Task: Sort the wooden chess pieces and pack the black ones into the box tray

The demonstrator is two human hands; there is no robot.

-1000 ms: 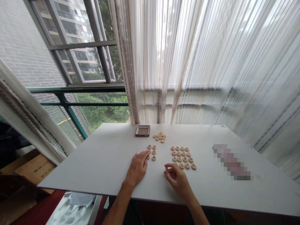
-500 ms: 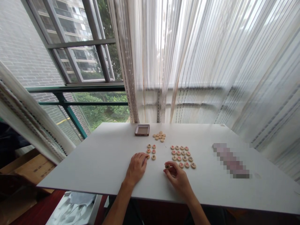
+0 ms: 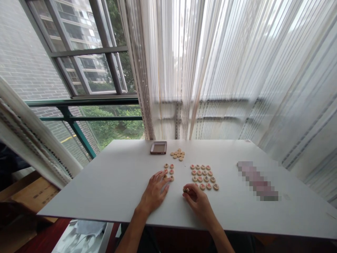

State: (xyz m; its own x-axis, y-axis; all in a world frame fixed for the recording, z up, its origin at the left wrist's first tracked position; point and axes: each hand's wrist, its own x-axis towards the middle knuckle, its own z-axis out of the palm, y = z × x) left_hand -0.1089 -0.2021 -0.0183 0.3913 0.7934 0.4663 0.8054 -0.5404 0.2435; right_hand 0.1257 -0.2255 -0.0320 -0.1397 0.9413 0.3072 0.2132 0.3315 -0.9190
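One round piece was pinched by the right hand at the frame's lower centre, just left of the larger piece grid, while the spread left hand reached over the smaller group.

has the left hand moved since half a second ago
Yes: measured against the shallow box, the left hand now reaches farther right, its fingers spread and partly covering the six-piece group.

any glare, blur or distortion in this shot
Head view: daylight glares through the sheer curtain, washing parts nearly white; head view: the window frame leans, probably wide-angle stretch; head view: a pixelated patch hides detail on the table; head view: characters on the round pieces look small and soft.
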